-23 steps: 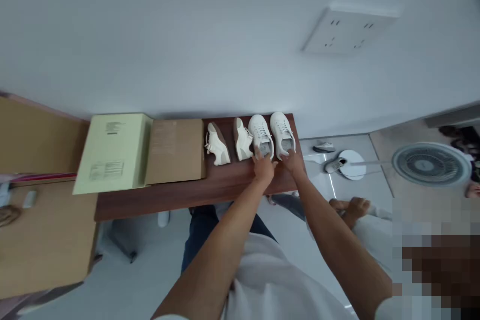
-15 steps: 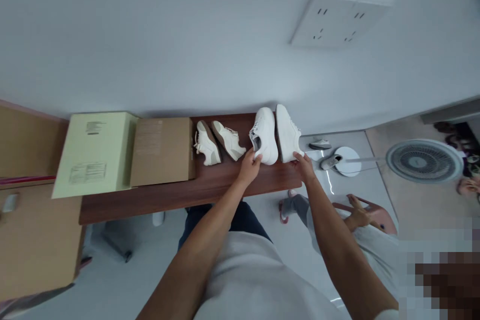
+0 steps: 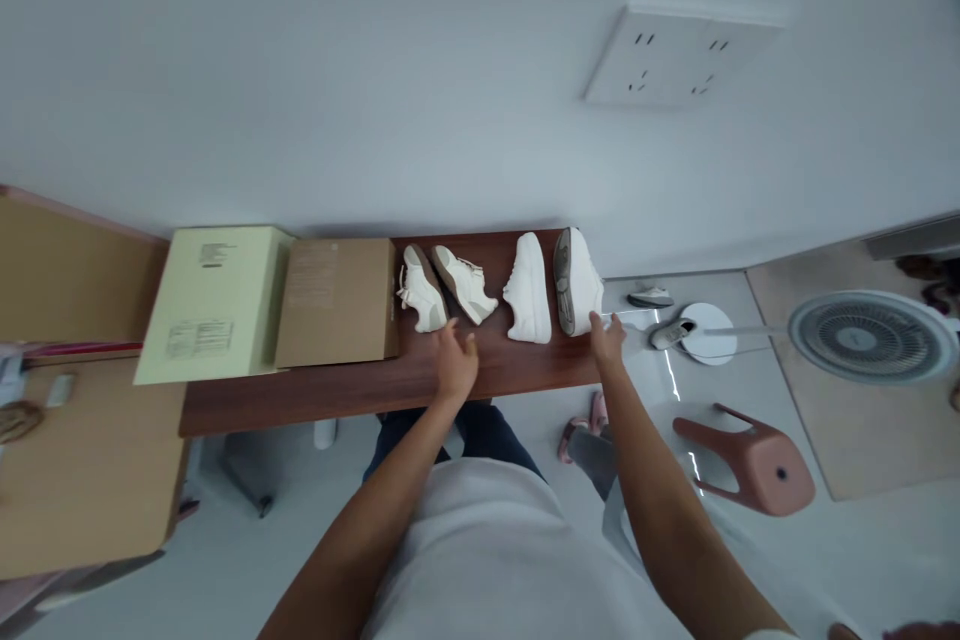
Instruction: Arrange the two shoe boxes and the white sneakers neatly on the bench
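Observation:
Two white sneakers stand on a dark wooden bench (image 3: 360, 392). The left white sneaker (image 3: 529, 290) shows its side and white sole edge. Its mate, the right white sneaker (image 3: 583, 285), is tipped over, with its grey sole facing left. My right hand (image 3: 606, 338) is at the heel of that tipped sneaker, fingers apart; whether a fingertip touches it I cannot tell. My left hand (image 3: 456, 362) is open and holds nothing, just in front of a pair of cream sneakers, the left one (image 3: 422, 288) and the right one (image 3: 465, 285), both lying tilted.
Left on the bench stand a brown cardboard box (image 3: 337, 300) and a pale green box (image 3: 217, 305). A wall (image 3: 420, 120) with a socket plate (image 3: 679, 60) rises behind. On the right are a fan (image 3: 870, 338), a pink stool (image 3: 765, 470) and loose shoes (image 3: 670, 333) on the floor.
My left hand has let go of the left white sneaker and moved left towards the cream pair. The right white sneaker has tipped, showing its sole. The person at right has moved off the stool.

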Demonstrator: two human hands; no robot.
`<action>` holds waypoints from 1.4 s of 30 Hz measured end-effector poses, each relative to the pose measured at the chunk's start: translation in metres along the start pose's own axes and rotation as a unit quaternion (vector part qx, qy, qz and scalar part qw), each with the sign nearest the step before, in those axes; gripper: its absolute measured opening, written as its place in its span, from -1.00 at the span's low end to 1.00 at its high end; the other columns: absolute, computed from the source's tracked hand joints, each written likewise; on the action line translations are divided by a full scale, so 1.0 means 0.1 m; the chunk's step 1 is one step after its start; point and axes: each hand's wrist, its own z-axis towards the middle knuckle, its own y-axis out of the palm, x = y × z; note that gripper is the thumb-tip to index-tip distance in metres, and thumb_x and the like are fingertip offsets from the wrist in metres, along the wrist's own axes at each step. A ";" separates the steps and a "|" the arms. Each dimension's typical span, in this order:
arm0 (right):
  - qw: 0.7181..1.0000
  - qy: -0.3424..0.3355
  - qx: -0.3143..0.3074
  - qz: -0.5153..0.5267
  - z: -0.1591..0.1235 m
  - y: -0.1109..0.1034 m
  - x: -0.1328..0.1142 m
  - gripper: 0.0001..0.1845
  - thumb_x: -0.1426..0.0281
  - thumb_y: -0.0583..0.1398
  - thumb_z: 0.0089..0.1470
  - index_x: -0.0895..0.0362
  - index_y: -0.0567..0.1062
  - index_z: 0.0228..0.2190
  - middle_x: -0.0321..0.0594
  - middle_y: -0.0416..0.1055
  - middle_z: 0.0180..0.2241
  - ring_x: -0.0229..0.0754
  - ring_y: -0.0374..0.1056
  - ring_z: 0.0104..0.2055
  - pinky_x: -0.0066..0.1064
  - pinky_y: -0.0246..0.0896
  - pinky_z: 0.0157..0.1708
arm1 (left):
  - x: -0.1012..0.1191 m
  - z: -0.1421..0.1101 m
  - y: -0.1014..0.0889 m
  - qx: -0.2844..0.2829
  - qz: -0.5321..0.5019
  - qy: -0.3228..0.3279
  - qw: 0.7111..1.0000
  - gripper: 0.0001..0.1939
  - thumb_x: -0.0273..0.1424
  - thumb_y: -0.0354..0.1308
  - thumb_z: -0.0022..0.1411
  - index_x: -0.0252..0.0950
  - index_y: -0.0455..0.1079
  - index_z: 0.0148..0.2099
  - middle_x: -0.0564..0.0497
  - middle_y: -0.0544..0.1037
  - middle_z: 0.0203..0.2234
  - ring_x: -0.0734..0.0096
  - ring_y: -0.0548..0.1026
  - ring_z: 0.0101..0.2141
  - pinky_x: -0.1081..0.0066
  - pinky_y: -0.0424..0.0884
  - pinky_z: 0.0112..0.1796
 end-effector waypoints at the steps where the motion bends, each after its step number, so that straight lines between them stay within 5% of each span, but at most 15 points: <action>1: 1.000 -0.014 0.022 -0.016 -0.07 0.02 -0.07 -0.24 0.02 0.08 0.15 0.27 0.23 0.21 0.25 0.33 0.08 0.23 0.18 0.23 0.11 0.11 0.20 | -0.08 0.04 -0.13 0.058 0.045 0.009 0.997 -0.42 -0.34 0.14 0.29 -0.34 0.18 0.31 -0.37 0.36 0.20 -0.06 0.28 0.27 -0.07 0.17 0.24; 3: 0.996 -0.076 0.019 -0.032 -0.26 0.14 -0.25 -0.17 0.00 0.17 0.11 0.26 0.21 0.24 0.26 0.24 0.19 0.26 0.08 0.30 0.12 0.00 0.26 | -0.21 0.15 -0.30 0.110 0.106 -0.010 0.988 -0.24 -0.31 0.19 0.24 -0.41 0.03 0.39 -0.45 0.22 0.30 -0.14 0.15 0.34 -0.11 0.09 0.27; 5: 0.984 -0.157 -0.064 -0.060 -0.45 0.32 -0.47 -0.13 0.01 0.26 0.04 0.16 0.21 0.26 0.20 0.17 0.26 0.28 0.09 0.30 0.11 0.02 0.25 | -0.29 0.29 -0.38 0.082 0.111 -0.041 0.990 -0.10 -0.31 0.23 0.20 -0.46 -0.12 0.44 -0.49 0.18 0.32 -0.16 0.16 0.34 -0.06 0.12 0.26; 9: 0.974 -0.128 -0.149 -0.110 -0.65 0.63 -0.76 0.00 0.13 0.32 0.01 0.04 0.04 0.37 0.17 0.10 0.31 0.31 0.23 0.21 0.07 0.16 0.13 | -0.30 0.55 -0.36 0.013 0.061 -0.052 0.997 0.03 -0.40 0.25 0.14 -0.45 -0.27 0.49 -0.44 0.22 0.32 -0.06 0.26 0.30 0.10 0.19 0.26; 17: 0.981 -0.125 -0.111 -0.095 -0.55 0.63 -0.71 -0.10 0.26 0.18 0.12 0.14 -0.03 0.39 0.16 0.26 0.17 0.24 0.31 0.14 0.00 0.26 0.07 | 0.00 0.95 -0.30 0.005 0.019 -0.088 0.996 0.26 -0.26 0.36 0.03 -0.41 -0.44 0.50 -0.43 0.14 0.36 -0.10 0.15 0.35 0.07 0.11 0.29; 24: 0.981 -0.155 -0.053 -0.107 -0.65 0.65 -0.92 -0.13 0.20 0.18 0.16 0.14 0.00 0.38 0.23 0.08 0.31 0.33 0.11 0.29 0.18 0.10 0.18 | 0.12 1.23 -0.24 0.054 -0.034 -0.169 0.983 0.21 -0.15 0.30 0.12 -0.47 -0.44 0.49 -0.47 0.18 0.33 -0.02 0.18 0.34 0.14 0.16 0.27; 28: 0.944 -0.268 -0.162 -0.104 -0.76 0.96 -1.29 -0.09 0.16 0.28 0.10 0.04 0.06 0.36 0.12 -0.03 0.38 0.32 -0.01 0.35 0.13 0.00 0.25 | 0.13 1.26 -0.20 0.032 -0.027 -0.136 0.990 0.26 -0.28 0.35 0.07 -0.51 -0.50 0.48 -0.48 0.29 0.27 -0.06 0.33 0.26 0.13 0.27 0.21; 33: 0.930 -0.201 -0.281 -0.126 -0.74 1.36 -1.49 0.13 0.27 0.36 -0.01 0.03 -0.12 0.41 0.12 0.27 0.18 0.23 0.23 0.17 0.03 0.14 0.14 | 0.18 1.13 -0.24 -0.032 0.020 -0.128 0.991 0.26 -0.30 0.37 0.05 -0.50 -0.44 0.49 -0.45 0.48 0.10 -0.18 0.49 0.10 0.04 0.39 0.08; 37: 0.950 -0.171 -0.229 -0.126 -0.90 1.28 -1.27 0.10 0.26 0.27 0.08 0.20 -0.22 0.42 0.14 0.35 0.01 0.23 0.28 0.09 0.03 0.16 0.11 | 0.24 0.82 -0.14 -0.049 0.033 -0.107 0.992 0.18 -0.32 0.34 0.08 -0.47 -0.36 0.50 -0.46 0.52 0.05 -0.26 0.52 0.06 0.00 0.41 0.02; 42: 0.956 -0.177 -0.201 -0.120 -0.98 1.10 -1.09 0.01 0.27 0.23 0.13 0.17 -0.17 0.42 0.14 0.29 0.06 0.24 0.25 0.13 0.02 0.15 0.12 | 0.28 0.61 0.02 -0.015 0.001 -0.107 0.994 0.19 -0.29 0.29 0.14 -0.57 -0.47 0.48 -0.57 0.49 0.07 -0.30 0.50 0.07 -0.04 0.37 0.04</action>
